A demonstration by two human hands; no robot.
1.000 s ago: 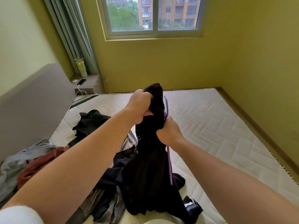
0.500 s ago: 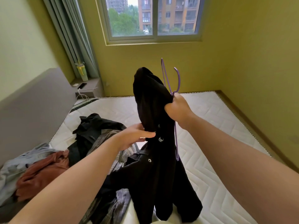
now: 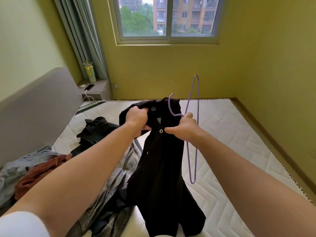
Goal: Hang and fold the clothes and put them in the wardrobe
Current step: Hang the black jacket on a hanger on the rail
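One black snap-fronted garment [image 3: 162, 168] hangs held up over the near part of the white quilted mattress [image 3: 230, 134], its hem reaching down to the mattress close to the near edge. A small pale tag sits inside its collar, and whatever is printed on it is too small to read. Two round metal snaps show plainly on the front, one near the collar and one lower, just beside the right thumb. The left hand [image 3: 137, 117] grips a bunch of the fabric at the collar, fingers curled tight around it. The right hand [image 3: 183, 128] holds the one thin purple wire hanger [image 3: 198, 103] at the base of its hook, fingers closed round the wire, while the thumb presses against the front edge of the garment. The hook lies against the collar, and the hanger's long loop stands on end to the right of the cloth, outside it. Four more pieces lie heaped along the left side of the mattress by the grey padded headboard [image 3: 34, 106]: a crumpled black garment [image 3: 95, 129], a grey plaid shirt [image 3: 123, 168], a rust-brown garment [image 3: 39, 171] and a grey-blue garment [image 3: 10, 171]. Beyond the far left corner of the bed, a ledge carries one pale green tumbler [image 3: 89, 72] and one dark phone [image 3: 89, 86] with a white cable [image 3: 89, 96] trailing from it
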